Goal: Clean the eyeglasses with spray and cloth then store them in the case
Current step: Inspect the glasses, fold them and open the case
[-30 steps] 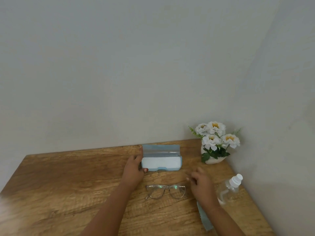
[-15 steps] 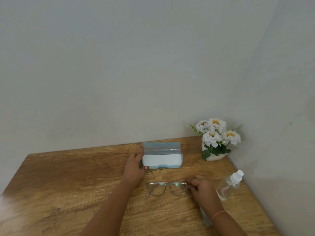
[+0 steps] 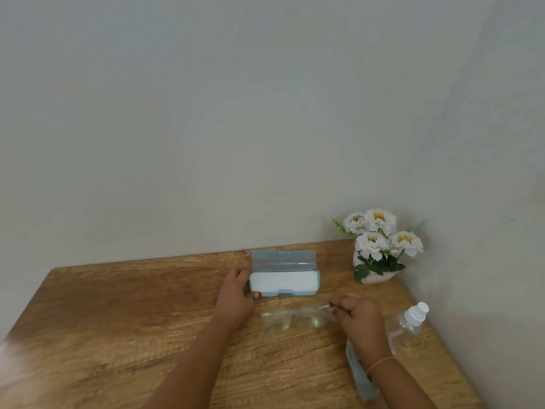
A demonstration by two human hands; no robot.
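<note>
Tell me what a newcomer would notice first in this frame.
The open blue case sits at the back of the wooden table, its left end gripped by the left hand. Just in front, the right hand pinches the right end of the clear eyeglasses, which look blurred. White flowers stand in the far right corner.

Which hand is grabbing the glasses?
The right hand: it pinches the eyeglasses at one end. The left hand holds the open case instead.

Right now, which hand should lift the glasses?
Right. The right hand pinches the eyeglasses at their end; the left hand holds the open case.
</note>
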